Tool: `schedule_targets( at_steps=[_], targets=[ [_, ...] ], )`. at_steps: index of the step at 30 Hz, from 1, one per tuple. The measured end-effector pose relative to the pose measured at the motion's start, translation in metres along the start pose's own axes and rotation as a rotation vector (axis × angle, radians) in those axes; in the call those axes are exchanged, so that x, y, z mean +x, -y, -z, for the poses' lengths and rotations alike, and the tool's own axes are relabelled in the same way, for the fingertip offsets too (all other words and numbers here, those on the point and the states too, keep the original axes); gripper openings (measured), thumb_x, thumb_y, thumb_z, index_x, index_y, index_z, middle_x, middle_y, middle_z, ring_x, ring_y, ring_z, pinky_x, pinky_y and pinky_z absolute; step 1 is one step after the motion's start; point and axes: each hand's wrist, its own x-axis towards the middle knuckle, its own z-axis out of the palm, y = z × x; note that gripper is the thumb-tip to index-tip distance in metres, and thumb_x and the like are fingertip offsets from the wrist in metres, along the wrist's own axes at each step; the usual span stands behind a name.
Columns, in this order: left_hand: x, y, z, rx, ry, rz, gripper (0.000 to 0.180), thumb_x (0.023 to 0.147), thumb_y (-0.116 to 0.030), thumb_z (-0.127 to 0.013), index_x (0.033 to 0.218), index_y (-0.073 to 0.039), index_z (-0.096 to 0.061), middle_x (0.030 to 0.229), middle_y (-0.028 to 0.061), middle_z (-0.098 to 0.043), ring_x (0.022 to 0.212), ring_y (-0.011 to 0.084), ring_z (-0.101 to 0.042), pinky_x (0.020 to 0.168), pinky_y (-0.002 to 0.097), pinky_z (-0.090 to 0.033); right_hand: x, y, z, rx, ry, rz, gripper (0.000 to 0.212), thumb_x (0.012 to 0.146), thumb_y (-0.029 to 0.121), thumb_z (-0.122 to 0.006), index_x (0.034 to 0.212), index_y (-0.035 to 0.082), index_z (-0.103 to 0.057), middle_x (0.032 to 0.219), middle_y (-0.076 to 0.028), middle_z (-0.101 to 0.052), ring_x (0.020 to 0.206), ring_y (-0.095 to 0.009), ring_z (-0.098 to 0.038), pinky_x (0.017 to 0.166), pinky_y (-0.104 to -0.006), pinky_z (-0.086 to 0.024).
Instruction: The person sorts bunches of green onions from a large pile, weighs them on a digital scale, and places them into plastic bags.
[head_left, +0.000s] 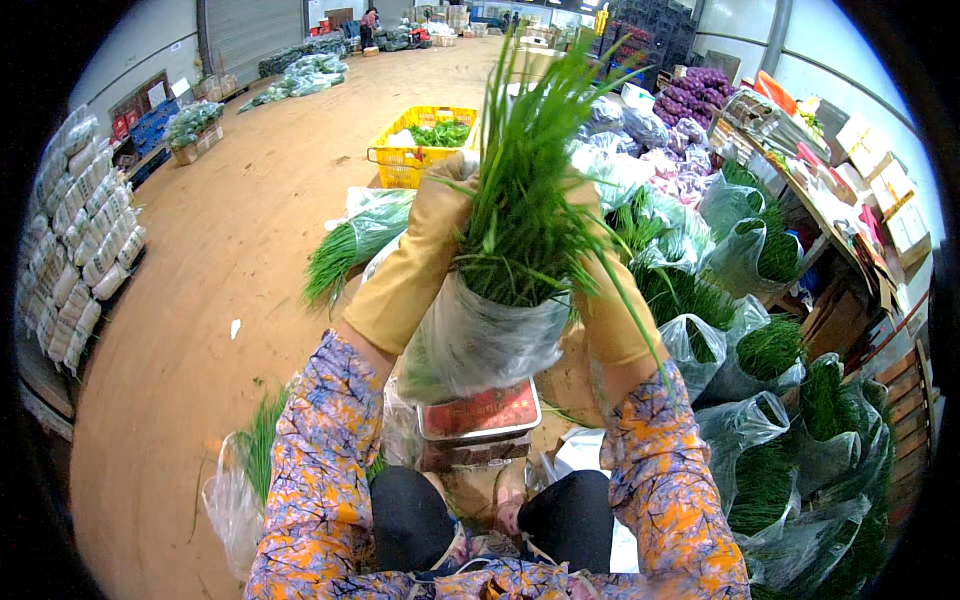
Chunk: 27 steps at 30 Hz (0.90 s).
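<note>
In front of me I hold up a clear plastic bag (pixel 485 335) stuffed with long, thin chives (pixel 515 215), their tips fanning out above the bag's mouth. My left hand (pixel 447 200), in a tan rubber glove, is closed at the left side of the bunch. On the opposite side my right hand (pixel 588 215), gloved alike, is closed as well; its fingers are mostly hidden behind the leaves. Below the bag, between my knees, sits a scale (pixel 480 412) with a red top and a pale rim. The leaf tips and the bag are slightly blurred.
Several open plastic bags of chives (pixel 765 350) crowd my right side. Another bagged bunch (pixel 350 245) lies ahead to the left, near a yellow crate (pixel 400 165) with greens. Purple net sacks (pixel 693 97) are piled at the far right. Stacked white packages (pixel 85 230) line the left.
</note>
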Motion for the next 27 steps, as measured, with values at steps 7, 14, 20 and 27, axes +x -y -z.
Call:
schedule_targets(
  at_steps=[7, 14, 20, 27],
  targets=[
    [-0.159, -0.028, -0.006, 0.201, 0.076, 0.215, 0.025, 0.08, -0.022, -0.06, 0.091, 0.0, -0.062, 0.081, 0.0023, -0.062, 0.074, 0.0097, -0.055, 0.07, 0.0244, -0.044, -0.165, 0.026, -0.006, 0.005, 0.229, -0.452, 0.021, 0.078, 0.02, -0.059, 0.09, 0.003, -0.062, 0.078, -0.001, -0.06, 0.065, -0.008, -0.051, 0.059, -0.0201, -0.04],
    [-0.319, 0.013, -0.005, 0.233, 0.341, 0.85, 0.015, 0.08, -0.016, -0.061, 0.088, -0.004, -0.064, 0.079, 0.0027, -0.063, 0.066, 0.0086, -0.056, 0.063, 0.0223, -0.046, -0.29, -0.094, 0.004, 0.881, -0.191, -0.795, 0.033, 0.085, 0.03, -0.047, 0.096, 0.001, -0.057, 0.084, -0.004, -0.061, 0.069, -0.014, -0.055, 0.061, -0.0227, -0.043],
    [-0.352, -0.003, -0.004, -0.153, 0.366, 0.894, 0.028, 0.077, -0.015, -0.06, 0.099, 0.001, -0.06, 0.095, 0.0067, -0.061, 0.086, 0.0126, -0.055, 0.076, 0.0253, -0.042, -0.333, -0.102, 0.004, 1.066, -0.224, -0.778, 0.043, 0.088, 0.034, -0.043, 0.106, -0.004, -0.051, 0.097, -0.012, -0.06, 0.084, -0.019, -0.058, 0.073, -0.03, -0.047],
    [-0.389, 0.011, 0.068, -0.528, -0.664, 0.69, 0.025, 0.086, -0.024, -0.047, 0.076, -0.003, -0.053, 0.069, 0.0107, -0.056, 0.058, 0.0211, -0.053, 0.062, 0.035, -0.047, -0.358, -0.09, 0.012, 0.943, -0.408, -0.667, 0.034, 0.089, 0.027, -0.042, 0.101, -0.003, -0.051, 0.093, -0.011, -0.058, 0.081, -0.022, -0.056, 0.075, -0.0314, -0.046]
  ],
)
